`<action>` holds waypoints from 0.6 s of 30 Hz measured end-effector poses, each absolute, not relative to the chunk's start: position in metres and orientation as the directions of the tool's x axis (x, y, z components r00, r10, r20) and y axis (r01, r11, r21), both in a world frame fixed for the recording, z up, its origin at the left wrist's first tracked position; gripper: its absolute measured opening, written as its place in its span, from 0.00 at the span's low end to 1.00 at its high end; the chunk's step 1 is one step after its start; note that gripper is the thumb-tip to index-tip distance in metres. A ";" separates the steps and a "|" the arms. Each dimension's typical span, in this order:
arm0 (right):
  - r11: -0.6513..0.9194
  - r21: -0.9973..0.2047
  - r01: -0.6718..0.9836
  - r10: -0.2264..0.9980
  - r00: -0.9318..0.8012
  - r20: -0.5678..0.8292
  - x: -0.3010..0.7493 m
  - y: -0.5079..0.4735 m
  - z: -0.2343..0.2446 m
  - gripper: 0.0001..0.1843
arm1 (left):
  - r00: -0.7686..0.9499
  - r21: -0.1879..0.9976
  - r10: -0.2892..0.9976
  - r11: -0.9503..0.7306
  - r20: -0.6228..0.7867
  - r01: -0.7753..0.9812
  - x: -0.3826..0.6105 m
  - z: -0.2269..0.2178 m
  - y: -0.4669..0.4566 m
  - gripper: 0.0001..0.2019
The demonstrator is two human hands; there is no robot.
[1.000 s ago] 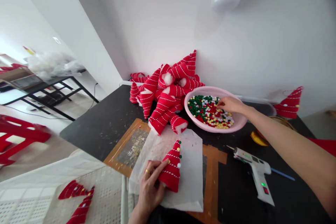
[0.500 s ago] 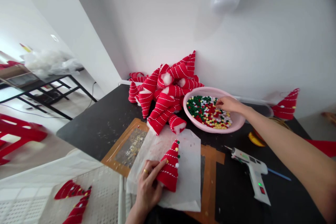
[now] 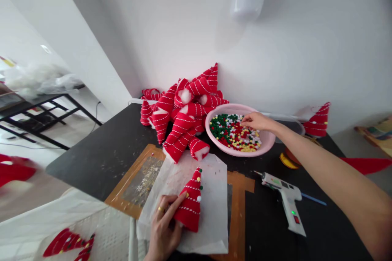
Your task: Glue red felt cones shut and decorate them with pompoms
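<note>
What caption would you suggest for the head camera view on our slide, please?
The left hand holds a red striped felt cone while the right hand picks from a pink bowl of pom-poms.

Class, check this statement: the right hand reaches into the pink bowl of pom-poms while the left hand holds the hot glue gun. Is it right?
No: the left hand holds a red striped felt cone, not the hot glue gun, which lies on the black table, as the head view shows. The rest stands.

A hot glue gun (image 3: 283, 197) lies on the black table (image 3: 101, 159); a plastic bag (image 3: 36, 81) tops the far table (image 3: 36, 98).
</note>
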State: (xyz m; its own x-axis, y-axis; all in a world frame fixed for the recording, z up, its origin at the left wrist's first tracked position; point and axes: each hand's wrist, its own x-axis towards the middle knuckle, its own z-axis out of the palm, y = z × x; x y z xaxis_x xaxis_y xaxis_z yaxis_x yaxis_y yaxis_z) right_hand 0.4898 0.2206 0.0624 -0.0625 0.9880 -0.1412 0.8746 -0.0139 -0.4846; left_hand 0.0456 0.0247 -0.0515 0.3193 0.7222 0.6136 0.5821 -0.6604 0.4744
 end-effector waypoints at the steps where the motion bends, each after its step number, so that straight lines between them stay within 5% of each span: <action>1: -0.003 -0.506 0.863 0.988 -0.076 -0.135 0.488 0.220 0.066 0.12 | 0.315 0.471 0.721 -0.659 0.617 0.587 0.045 -0.052 0.025 0.24; 8: 0.093 -0.692 0.716 0.977 -0.201 -0.076 0.476 0.192 0.137 0.18 | 0.317 0.476 0.722 -0.661 0.616 0.580 0.045 -0.053 0.027 0.22; 12: 0.206 -0.948 0.243 0.972 -0.161 0.170 0.463 0.170 0.161 0.17 | 0.309 0.476 0.726 -0.654 0.615 0.588 0.048 -0.049 0.026 0.23; 18: 0.086 -0.907 0.413 0.992 -0.115 0.041 0.440 0.169 0.123 0.18 | 0.299 0.499 0.734 -0.649 0.609 0.574 0.050 -0.044 0.025 0.24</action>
